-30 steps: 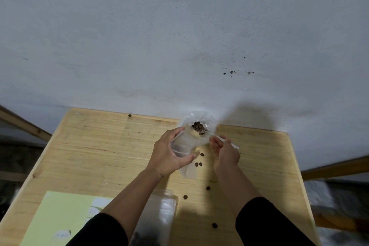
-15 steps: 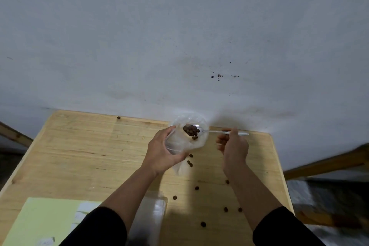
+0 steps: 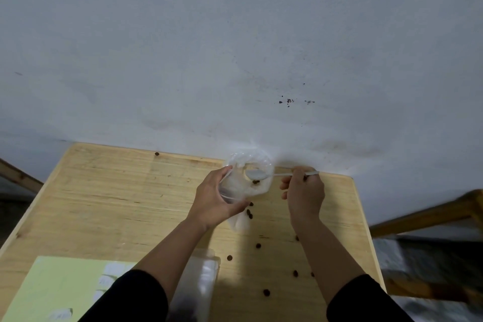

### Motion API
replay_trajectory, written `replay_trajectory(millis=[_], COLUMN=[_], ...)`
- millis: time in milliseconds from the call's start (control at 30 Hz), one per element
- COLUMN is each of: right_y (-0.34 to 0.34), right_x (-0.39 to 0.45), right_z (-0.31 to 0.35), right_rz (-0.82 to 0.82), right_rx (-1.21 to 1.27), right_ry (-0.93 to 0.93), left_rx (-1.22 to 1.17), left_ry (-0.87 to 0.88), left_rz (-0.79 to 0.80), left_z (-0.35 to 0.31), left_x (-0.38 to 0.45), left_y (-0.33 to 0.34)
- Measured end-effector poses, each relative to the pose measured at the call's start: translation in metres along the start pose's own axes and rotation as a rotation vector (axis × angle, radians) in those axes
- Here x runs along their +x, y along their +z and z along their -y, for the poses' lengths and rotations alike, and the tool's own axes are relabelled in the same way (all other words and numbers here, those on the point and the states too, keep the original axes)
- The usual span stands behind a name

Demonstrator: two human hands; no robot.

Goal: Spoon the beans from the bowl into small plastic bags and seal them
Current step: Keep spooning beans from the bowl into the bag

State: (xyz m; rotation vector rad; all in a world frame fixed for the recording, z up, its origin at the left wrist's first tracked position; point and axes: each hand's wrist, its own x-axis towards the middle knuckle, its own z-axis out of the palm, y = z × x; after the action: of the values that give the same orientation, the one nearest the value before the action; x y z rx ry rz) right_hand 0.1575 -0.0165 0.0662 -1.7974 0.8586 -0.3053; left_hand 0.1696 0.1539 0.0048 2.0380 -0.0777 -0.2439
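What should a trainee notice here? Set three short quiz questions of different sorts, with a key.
1. True or false: the spoon is heaped with beans.
2. Which hand holds the bag? A left B right
3. Fill in: loose beans lie on the ____.

Key:
1. False; the bowl of the spoon looks empty.
2. A; the left hand grips the bag, the right hand pinches the spoon.
3. Table.

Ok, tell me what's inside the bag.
The spoon bowl sits in the mouth of the bag, looking emptied, and a few beans lie just below it. The left hand covers the bag's middle, so anything there is hidden.
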Motion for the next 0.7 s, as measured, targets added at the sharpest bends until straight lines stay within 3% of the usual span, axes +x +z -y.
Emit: replay_trajectory(millis=[200,400,700], right_y=[0.006,0.011,0.029], right_x=[-0.005,-0.002,-0.012], right_z=[-0.010,-0.026,-0.046], right_rz=[0.097,0.060,-0.074], right_rx=[-0.081,-0.201,0.054], right_ry=[-0.067,-0.196,-0.075], left_rx=[-0.017,-0.032,-0.034], left_ry=[0.002,0.036,0.087], left_rz=[0.010,0.016,0.029], left_z=[0.003,-0.001,-0.003], left_x=[-0.002,-0.004,-0.006], left_y=[0.000,0.000,0.001])
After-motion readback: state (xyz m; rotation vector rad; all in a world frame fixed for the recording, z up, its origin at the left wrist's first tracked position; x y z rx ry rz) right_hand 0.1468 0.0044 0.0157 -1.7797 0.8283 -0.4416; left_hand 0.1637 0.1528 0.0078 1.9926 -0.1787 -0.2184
